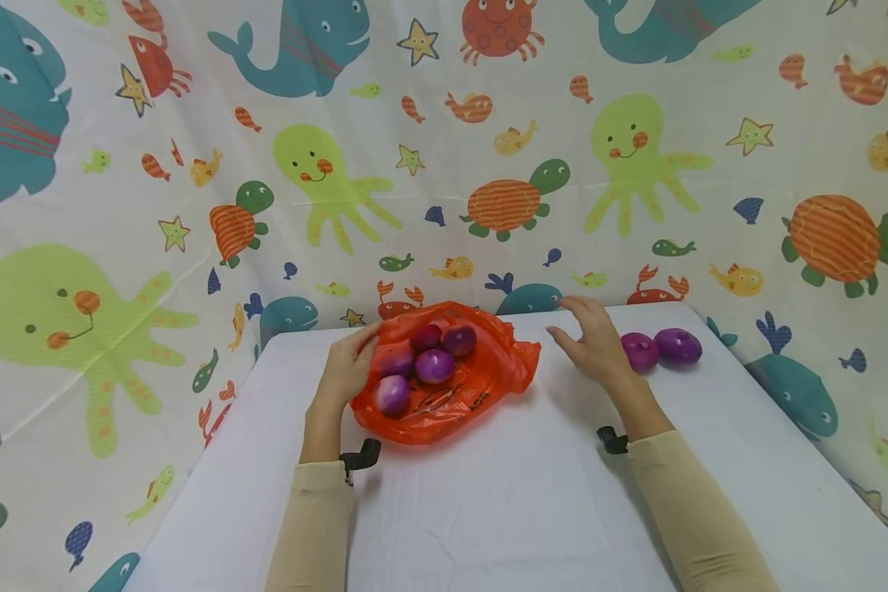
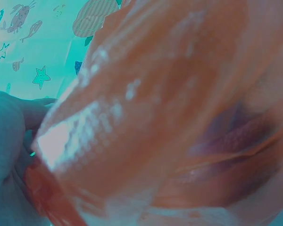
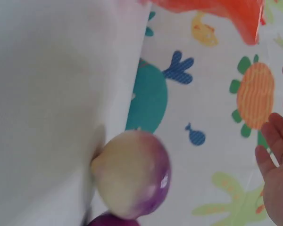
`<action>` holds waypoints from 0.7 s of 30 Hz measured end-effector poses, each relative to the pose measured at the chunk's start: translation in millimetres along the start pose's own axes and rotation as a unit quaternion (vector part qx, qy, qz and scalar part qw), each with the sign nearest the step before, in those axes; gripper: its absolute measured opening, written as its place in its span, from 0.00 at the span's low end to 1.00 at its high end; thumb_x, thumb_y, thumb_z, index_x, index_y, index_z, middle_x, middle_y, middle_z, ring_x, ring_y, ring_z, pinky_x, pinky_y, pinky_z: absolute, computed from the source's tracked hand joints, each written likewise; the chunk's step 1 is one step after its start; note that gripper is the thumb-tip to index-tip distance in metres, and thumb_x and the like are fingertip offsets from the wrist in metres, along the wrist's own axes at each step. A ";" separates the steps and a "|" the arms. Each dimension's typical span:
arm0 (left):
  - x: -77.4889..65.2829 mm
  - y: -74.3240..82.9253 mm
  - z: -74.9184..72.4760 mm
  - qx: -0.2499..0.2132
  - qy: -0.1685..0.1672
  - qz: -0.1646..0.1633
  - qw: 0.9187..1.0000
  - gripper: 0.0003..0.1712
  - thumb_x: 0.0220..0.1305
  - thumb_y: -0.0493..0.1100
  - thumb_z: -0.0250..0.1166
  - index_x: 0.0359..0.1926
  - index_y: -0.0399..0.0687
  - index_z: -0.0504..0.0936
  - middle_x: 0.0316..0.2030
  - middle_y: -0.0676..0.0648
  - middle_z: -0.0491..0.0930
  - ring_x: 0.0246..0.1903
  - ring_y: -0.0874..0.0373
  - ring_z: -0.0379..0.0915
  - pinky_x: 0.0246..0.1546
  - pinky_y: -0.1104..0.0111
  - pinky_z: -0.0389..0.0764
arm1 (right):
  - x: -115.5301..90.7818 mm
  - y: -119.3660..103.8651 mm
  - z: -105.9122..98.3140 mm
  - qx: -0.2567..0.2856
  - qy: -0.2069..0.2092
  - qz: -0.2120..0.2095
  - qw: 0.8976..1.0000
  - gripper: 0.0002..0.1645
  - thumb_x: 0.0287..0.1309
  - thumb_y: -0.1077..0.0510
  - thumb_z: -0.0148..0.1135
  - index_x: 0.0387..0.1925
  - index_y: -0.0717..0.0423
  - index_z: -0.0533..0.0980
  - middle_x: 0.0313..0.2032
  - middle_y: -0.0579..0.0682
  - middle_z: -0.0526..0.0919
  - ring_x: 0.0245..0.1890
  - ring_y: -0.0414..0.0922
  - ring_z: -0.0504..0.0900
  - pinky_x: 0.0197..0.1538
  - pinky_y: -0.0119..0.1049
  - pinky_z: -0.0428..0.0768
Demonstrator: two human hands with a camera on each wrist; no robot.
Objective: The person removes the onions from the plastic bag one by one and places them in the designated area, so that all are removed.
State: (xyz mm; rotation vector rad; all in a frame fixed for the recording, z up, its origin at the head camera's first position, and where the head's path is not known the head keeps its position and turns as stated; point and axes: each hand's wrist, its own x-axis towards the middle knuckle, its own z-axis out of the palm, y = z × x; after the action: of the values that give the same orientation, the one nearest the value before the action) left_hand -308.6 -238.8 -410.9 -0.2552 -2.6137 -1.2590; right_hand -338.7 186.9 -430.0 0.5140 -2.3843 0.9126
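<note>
My left hand (image 1: 346, 366) grips the left edge of a red plastic bag (image 1: 481, 382); in the left wrist view the bag's film (image 2: 132, 132) fills most of the picture, with my fingers (image 2: 7, 136) at its edge. Several red onions (image 1: 434, 367) lie in the open bag. To the right of the bag, my right hand (image 1: 599, 341) is raised over the table with thumb and fingers spread, holding nothing. Just beyond it are two more red onions (image 1: 678, 348), side by side. Up close, the right wrist view shows one onion (image 3: 132, 174) with a pale end and a purple side.
The table is covered by a white cloth (image 1: 488, 510). Behind it hangs a curtain (image 1: 429, 148) printed with sea animals, reaching down to the table's back edge. Dark camera mounts (image 1: 361, 455) are strapped to both wrists.
</note>
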 end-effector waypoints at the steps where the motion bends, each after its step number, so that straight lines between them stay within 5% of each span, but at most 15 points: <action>1: 0.3 0.0 -0.3 0.001 0.000 0.001 1.000 0.25 0.82 0.45 0.52 0.75 0.51 0.72 0.70 0.43 0.75 0.71 0.42 0.70 0.71 0.45 0.72 | 0.6 -4.5 1.3 0.005 0.005 -0.015 1.000 0.32 0.64 0.55 0.73 0.67 0.58 0.75 0.66 0.60 0.76 0.70 0.58 0.71 0.69 0.62 0.75; 13: 0.4 -0.5 -0.6 -0.004 -0.003 -0.001 1.000 0.25 0.82 0.44 0.52 0.75 0.50 0.72 0.71 0.43 0.75 0.71 0.42 0.70 0.71 0.45 0.72 | 5.9 -56.0 27.7 0.037 -0.001 -0.127 0.991 0.29 0.61 0.60 0.74 0.63 0.61 0.78 0.63 0.57 0.80 0.66 0.56 0.75 0.70 0.59 0.76; 21: 0.0 0.4 -1.0 -0.002 -0.002 -0.005 1.000 0.25 0.82 0.45 0.52 0.75 0.53 0.72 0.71 0.43 0.75 0.71 0.42 0.70 0.71 0.45 0.73 | 6.9 -85.1 60.7 0.057 -0.018 -0.212 0.975 0.25 0.60 0.61 0.74 0.59 0.59 0.80 0.58 0.56 0.82 0.60 0.52 0.79 0.65 0.50 0.82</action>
State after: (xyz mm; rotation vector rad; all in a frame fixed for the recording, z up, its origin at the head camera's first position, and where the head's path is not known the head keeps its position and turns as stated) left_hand -308.4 -239.4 -410.0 -0.2459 -2.6186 -1.2670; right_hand -320.9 83.9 -422.0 1.0436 -2.1370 0.8473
